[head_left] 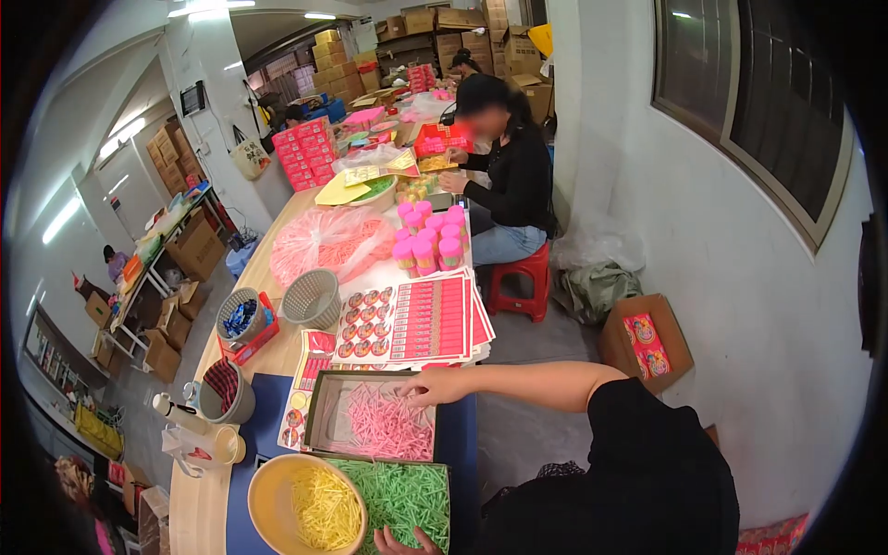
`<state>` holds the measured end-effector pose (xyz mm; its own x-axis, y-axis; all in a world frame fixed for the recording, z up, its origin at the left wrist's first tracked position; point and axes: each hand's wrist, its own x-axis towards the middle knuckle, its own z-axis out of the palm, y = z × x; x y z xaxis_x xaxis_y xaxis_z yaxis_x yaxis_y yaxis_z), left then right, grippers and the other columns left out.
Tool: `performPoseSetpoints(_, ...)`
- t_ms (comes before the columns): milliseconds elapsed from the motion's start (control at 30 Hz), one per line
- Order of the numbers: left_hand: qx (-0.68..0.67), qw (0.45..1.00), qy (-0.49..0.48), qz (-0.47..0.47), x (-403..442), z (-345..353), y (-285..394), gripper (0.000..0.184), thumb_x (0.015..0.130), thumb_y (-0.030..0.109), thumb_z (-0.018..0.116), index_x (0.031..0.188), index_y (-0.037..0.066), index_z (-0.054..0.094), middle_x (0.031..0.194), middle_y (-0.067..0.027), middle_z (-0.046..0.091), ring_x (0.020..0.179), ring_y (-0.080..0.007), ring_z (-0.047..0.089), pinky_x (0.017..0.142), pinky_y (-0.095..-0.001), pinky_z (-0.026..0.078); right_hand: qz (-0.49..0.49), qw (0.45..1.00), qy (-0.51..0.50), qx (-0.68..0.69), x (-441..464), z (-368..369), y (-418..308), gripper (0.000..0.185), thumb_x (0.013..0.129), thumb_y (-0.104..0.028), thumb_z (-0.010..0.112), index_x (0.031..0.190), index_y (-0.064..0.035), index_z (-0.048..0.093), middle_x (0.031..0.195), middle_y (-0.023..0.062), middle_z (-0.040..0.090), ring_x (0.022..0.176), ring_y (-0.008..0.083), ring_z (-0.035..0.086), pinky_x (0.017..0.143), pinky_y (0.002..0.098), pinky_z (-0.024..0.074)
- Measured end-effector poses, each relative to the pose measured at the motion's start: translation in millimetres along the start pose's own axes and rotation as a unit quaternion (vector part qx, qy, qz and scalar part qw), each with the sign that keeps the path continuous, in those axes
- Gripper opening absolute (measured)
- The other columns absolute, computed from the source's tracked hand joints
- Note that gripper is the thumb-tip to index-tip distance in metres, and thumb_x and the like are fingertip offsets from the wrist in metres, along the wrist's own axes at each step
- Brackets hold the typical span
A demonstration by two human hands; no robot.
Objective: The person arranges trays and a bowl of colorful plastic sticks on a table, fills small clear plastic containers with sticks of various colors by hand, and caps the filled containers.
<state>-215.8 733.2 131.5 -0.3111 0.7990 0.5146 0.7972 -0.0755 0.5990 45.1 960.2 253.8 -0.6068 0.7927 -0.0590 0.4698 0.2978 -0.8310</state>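
My right hand [435, 386] reaches over the far right edge of a shallow cardboard box [326, 416]. Its fingers curl downward and together at the top of a pile of short, thin pink sticks [388, 427]; whatever lies between the fingertips is too small to make out. At the bottom edge, my left hand [407, 542], partly cut off, has its fingers apart over green sticks [402, 495] in another box. Beside these stands a tan round tub [268, 504] with yellow sticks [326, 507] in it.
Printed label sheets [430, 319] and pink-capped bottles [425, 250] stand beyond the boxes. Grey baskets [313, 298], a cup [229, 446] and a flask [180, 413] line the left. Farther along sits a co-worker [504, 176] beside a large bag of pink sticks [328, 242].
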Motion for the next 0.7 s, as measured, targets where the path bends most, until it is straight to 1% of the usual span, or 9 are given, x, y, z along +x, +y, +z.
performPoseSetpoints(100, -0.021, 1.0, -0.003, 0.018, 1.3, 6.3, 2.1, 0.05, 0.073, 0.013, 0.058, 0.117, -0.001, 0.039, 0.119, -0.0214, 0.037, 0.111, -0.0375, 0.037, 0.095, -0.0437, 0.03, 0.022, 0.999, -0.009, 0.025, 8.1, 7.8, 13.1, 0.037, 0.083, -0.027, 0.051, 0.109, -0.0023, 0.053, 0.072, 0.0069, 0.058, 0.059, 0.0153, 0.048, 0.055, 0.0267, 0.0408)
performPoseSetpoints(267, -0.1, 0.995, -0.022, -0.002, 3.0, 26.7, -15.2, 0.059, 0.074, 0.034, 0.059, 0.12, 0.003, 0.04, 0.119, -0.0144, 0.041, 0.11, -0.0327, 0.04, 0.096, -0.045, 0.029, -0.024, 0.999, -0.006, -0.023, 19.9, 34.0, 5.4, 0.043, 0.082, -0.027, 0.052, 0.118, -0.0039, 0.047, 0.072, 0.0066, 0.058, 0.058, 0.0148, 0.048, 0.053, 0.0263, 0.0404)
performPoseSetpoints(400, -0.097, 0.988, -0.117, 0.002, 28.3, 13.8, 4.7, 0.039, 0.071, 0.004, 0.055, 0.108, -0.002, 0.045, 0.118, -0.0204, 0.038, 0.106, -0.0344, 0.041, 0.089, -0.0405, 0.036, 0.062, 0.997, -0.026, 0.046, 35.8, 50.3, -0.9, 0.054, 0.081, -0.027, 0.053, 0.127, -0.0043, 0.037, 0.072, 0.0063, 0.058, 0.056, 0.0147, 0.048, 0.051, 0.0254, 0.0396)
performPoseSetpoints(433, -0.099, 0.988, -0.117, -0.002, 29.7, 14.0, 2.2, 0.039, 0.071, 0.004, 0.055, 0.108, -0.002, 0.045, 0.118, -0.0204, 0.038, 0.106, -0.0344, 0.041, 0.089, -0.0405, 0.036, 0.078, 0.997, -0.022, 0.006, 46.0, 42.7, -0.3, 0.063, 0.081, -0.027, 0.054, 0.133, -0.0044, 0.026, 0.071, 0.0068, 0.058, 0.055, 0.0145, 0.048, 0.049, 0.0251, 0.0391)
performPoseSetpoints(467, -0.125, 0.985, -0.12, -0.01, 30.6, 15.5, -0.5, 0.036, 0.071, 0.003, 0.055, 0.105, -0.002, 0.047, 0.116, -0.0197, 0.04, 0.102, -0.0328, 0.043, 0.087, -0.0386, 0.038, 0.058, 0.998, -0.001, 0.003, 48.4, 21.8, -25.1, 0.065, 0.081, -0.027, 0.054, 0.133, -0.0035, 0.025, 0.07, 0.0066, 0.057, 0.056, 0.0137, 0.049, 0.05, 0.0251, 0.0393)
performPoseSetpoints(533, -0.18, 0.975, -0.126, -0.027, 29.4, 19.7, -3.9, 0.031, 0.07, 0.002, 0.054, 0.101, -0.002, 0.049, 0.111, -0.0183, 0.045, 0.096, -0.0298, 0.047, 0.082, -0.035, 0.041, 0.07, 0.995, 0.067, 0.008, 67.7, -6.8, -31.0, 0.065, 0.081, -0.027, 0.054, 0.133, -0.004, 0.025, 0.07, 0.0062, 0.057, 0.054, 0.0132, 0.048, 0.05, 0.0252, 0.0393)
performPoseSetpoints(567, -0.207, 0.969, -0.128, -0.035, 28.6, 21.1, -4.5, 0.029, 0.07, 0.001, 0.054, 0.098, -0.002, 0.051, 0.108, -0.0176, 0.047, 0.093, -0.0283, 0.049, 0.079, -0.0332, 0.042, 0.094, 0.989, 0.087, 0.077, 74.1, -27.4, -47.0, 0.066, 0.08, -0.028, 0.055, 0.133, -0.004, 0.024, 0.071, 0.0063, 0.056, 0.055, 0.0132, 0.049, 0.05, 0.0255, 0.0395)
performPoseSetpoints(633, -0.227, 0.962, -0.147, -0.036, 28.8, 20.6, -0.2, 0.028, 0.07, 0.001, 0.054, 0.097, -0.002, 0.052, 0.104, -0.0164, 0.049, 0.089, -0.0269, 0.05, 0.077, -0.0318, 0.042, 0.071, 0.987, 0.137, -0.037, 98.8, -70.2, -57.0, 0.065, 0.08, -0.026, 0.056, 0.132, -0.0036, 0.025, 0.074, 0.0084, 0.057, 0.057, 0.0136, 0.05, 0.051, 0.0266, 0.0409)
performPoseSetpoints(700, -0.261, 0.947, -0.188, -0.026, 31.7, 16.5, 7.3, 0.026, 0.069, 0.0, 0.055, 0.095, -0.001, 0.053, 0.096, -0.014, 0.053, 0.081, -0.0241, 0.053, 0.073, -0.029, 0.043, 0.107, 0.979, 0.173, -0.002, 119.0, -117.3, -86.3, 0.057, 0.077, -0.022, 0.056, 0.125, -0.0024, 0.032, 0.075, 0.011, 0.057, 0.056, 0.0153, 0.052, 0.048, 0.0279, 0.0433)
